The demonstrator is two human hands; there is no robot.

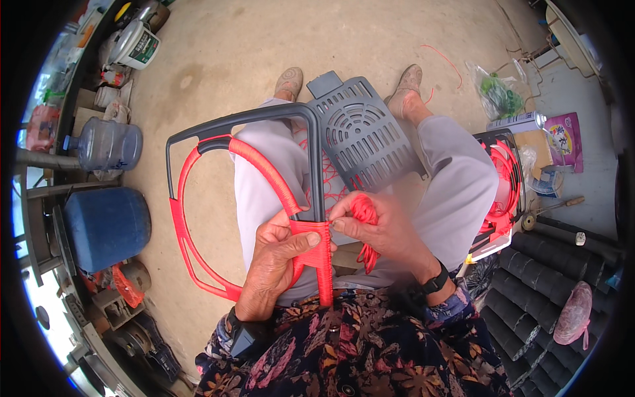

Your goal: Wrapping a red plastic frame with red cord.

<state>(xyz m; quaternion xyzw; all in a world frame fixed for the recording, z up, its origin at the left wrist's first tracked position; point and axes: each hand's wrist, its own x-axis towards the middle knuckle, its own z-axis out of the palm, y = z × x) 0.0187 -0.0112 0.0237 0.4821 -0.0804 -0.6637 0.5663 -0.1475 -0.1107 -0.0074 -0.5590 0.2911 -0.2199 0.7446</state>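
Observation:
A black frame [316, 159] lies over my lap, with a curved loop bound in red cord [264, 169] inside it. My left hand [274, 258] grips the frame where tight red windings [311, 241] cover the joint of bar and loop, its thumb lying across them. Just right of the bar, my right hand [393, 228] is closed around a bundle of red cord [364, 210]. Its thumb and forefinger pinch a strand close to the upper edge of the windings. Between my legs stands a grey slotted plastic panel [370, 135], with loose red cord beside it.
On the left are a blue jerrycan [106, 228], a clear water jug [112, 144] and a white bucket [137, 46]. Beside my right leg, a black-framed holder contains more red cord [504, 178]. Dark ridged tiles [529, 284], a pink pouch [573, 314] and a spray can [516, 123] lie at right.

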